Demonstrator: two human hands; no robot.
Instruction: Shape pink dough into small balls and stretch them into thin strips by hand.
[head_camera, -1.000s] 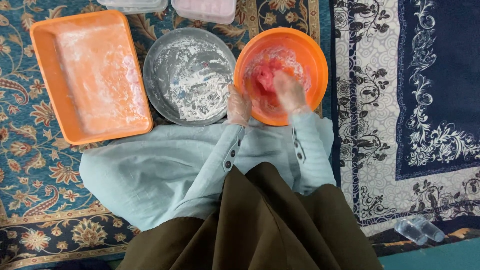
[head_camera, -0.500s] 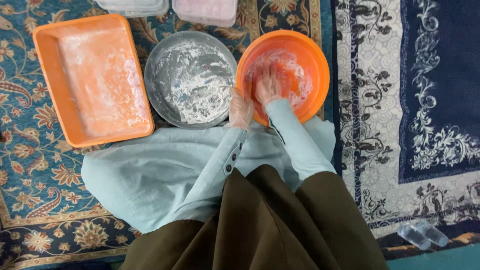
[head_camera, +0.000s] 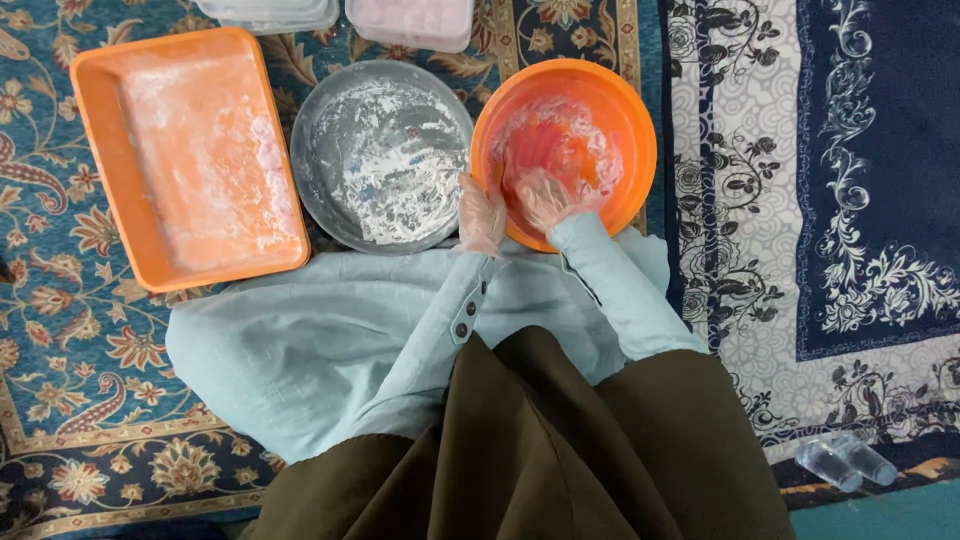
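An orange round bowl (head_camera: 628, 110), dusted white inside with a reddish smear at its middle, stands on the carpet in front of me. My left hand (head_camera: 481, 214), in a clear plastic glove, grips the bowl's near left rim. My right hand (head_camera: 545, 196), also gloved, reaches inside the bowl at its near side. Its fingers are spread against the floury bottom. Whether anything lies under its palm is hidden.
A grey round pan (head_camera: 380, 150) coated with white flour touches the bowl's left side. Further left lies an orange rectangular tray (head_camera: 190, 160), also floury. Two plastic containers (head_camera: 410, 18) sit at the top edge. A clear plastic object (head_camera: 842, 462) lies at the bottom right.
My right hand has slid from the bowl's right side to its near middle. The pink-red lump seen a second ago no longer shows. My left hand stays on the rim.
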